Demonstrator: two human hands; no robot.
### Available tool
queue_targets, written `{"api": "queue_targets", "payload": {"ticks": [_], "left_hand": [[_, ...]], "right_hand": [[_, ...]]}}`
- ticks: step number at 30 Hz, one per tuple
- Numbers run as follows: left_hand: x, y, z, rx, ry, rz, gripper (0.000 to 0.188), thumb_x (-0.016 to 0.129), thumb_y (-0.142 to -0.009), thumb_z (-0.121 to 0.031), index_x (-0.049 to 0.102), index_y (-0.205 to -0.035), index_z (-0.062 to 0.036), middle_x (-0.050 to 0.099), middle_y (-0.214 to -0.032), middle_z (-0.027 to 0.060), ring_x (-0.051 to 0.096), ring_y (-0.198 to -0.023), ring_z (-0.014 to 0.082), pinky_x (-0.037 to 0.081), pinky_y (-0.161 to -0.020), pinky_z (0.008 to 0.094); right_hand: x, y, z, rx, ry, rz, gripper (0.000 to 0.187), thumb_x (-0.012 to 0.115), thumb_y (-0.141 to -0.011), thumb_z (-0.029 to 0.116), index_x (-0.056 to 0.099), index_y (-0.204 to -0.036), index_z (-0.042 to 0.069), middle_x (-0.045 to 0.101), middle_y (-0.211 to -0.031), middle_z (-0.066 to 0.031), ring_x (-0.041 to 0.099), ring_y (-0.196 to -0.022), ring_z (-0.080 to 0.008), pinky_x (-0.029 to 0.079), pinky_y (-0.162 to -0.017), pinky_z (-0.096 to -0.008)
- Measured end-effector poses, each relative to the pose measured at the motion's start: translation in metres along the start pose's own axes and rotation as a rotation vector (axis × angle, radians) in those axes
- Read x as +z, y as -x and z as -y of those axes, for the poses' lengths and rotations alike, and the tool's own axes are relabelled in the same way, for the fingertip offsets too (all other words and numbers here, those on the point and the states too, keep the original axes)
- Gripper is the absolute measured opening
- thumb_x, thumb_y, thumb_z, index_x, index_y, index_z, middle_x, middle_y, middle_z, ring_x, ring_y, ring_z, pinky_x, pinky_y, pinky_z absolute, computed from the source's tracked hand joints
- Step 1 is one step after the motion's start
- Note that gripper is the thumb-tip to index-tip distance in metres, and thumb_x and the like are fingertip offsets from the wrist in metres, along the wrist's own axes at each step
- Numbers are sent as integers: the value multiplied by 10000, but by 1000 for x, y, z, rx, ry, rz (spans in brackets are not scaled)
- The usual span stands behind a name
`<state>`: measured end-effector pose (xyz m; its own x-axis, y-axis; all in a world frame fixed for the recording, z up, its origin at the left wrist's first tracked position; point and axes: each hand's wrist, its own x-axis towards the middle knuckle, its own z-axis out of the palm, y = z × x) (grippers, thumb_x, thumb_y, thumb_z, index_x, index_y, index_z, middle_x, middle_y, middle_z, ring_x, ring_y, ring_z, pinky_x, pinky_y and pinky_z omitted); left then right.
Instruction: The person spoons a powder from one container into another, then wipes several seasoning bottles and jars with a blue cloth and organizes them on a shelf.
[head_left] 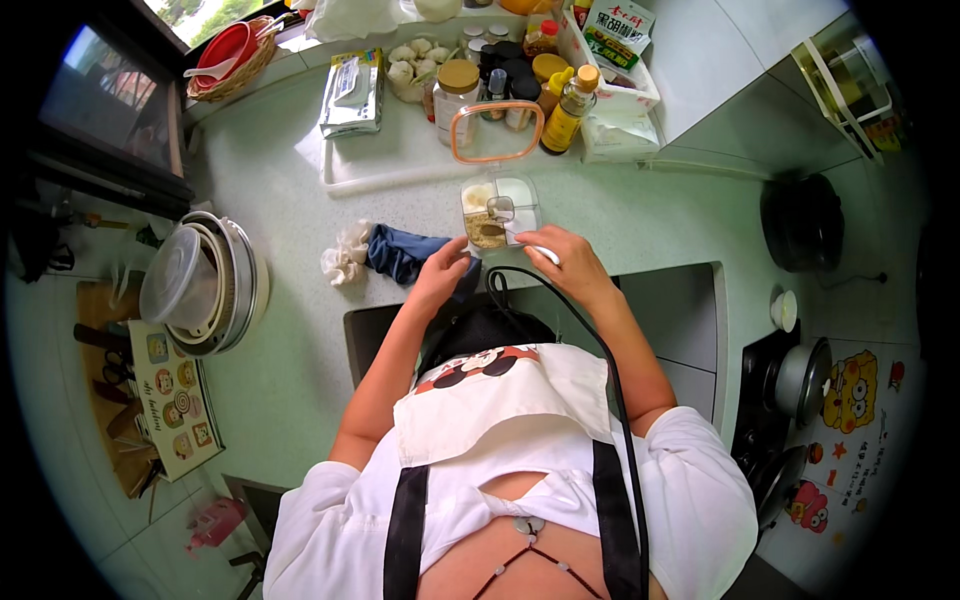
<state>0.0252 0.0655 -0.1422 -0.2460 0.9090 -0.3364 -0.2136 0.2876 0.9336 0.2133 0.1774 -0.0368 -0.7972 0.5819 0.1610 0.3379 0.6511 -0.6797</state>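
On the counter in front of me stands a clear seasoning box (532, 215) with several compartments, holding white and brown seasonings. Its orange-rimmed lid (497, 157) is tipped up at the far side. My right hand (568, 262) is closed around a spoon with a white handle (547, 255). The spoon reaches toward the brown seasoning (484, 232), and fingers partly hide its front part. My left hand (442, 274) has its fingertips bent against the box's near left corner. Beside that hand lies a crumpled dark blue cloth (398, 252) with a whitish end.
Behind the box, a white tray (400, 174) holds jars, garlic (412, 68) and a sauce bottle (570, 112). Stacked bowls and strainers (215, 280) stand at the left. The sink (680, 300) lies below my forearms; pots (803, 380) are at the right. A black cable (600, 345) hangs before me.
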Motion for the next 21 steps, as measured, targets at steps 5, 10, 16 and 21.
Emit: {"api": "queue_targets", "payload": {"ticks": [5,10,16,21], "left_hand": [[0,0,-1,1,7,2,440,511,-823,-93,417,-1238,15,542,-1108,119,510,-1017,168,403,-845,261],[-1,1,-1,-28,-4,-7,434,509,-824,-94,420,-1234,15,539,-1115,122,507,-1036,176,400,-858,264],[-3,0,-1,-28,-20,-21,427,502,-820,-91,426,-1225,22,536,-1125,116,510,-1036,173,396,-871,264],[-5,-3,-1,-10,-22,-21,416,494,-820,-87,431,-1215,28,529,-1137,107,509,-1041,172,391,-880,264]], "right_hand": [[3,1,-4,-39,21,-30,200,550,-809,127,603,-997,84,584,-852,-123,565,-782,-286,452,-705,-344],[1,4,-4,-24,10,-30,214,560,-799,110,599,-1008,87,585,-859,-123,564,-788,-283,452,-708,-339],[-5,11,-5,-13,-207,-141,231,553,-786,70,607,-1011,61,589,-839,-110,582,-774,-214,459,-694,-291],[-3,28,-33,188,-521,-103,231,553,-787,67,615,-1009,47,607,-869,-89,589,-796,-152,469,-700,-260]]}}
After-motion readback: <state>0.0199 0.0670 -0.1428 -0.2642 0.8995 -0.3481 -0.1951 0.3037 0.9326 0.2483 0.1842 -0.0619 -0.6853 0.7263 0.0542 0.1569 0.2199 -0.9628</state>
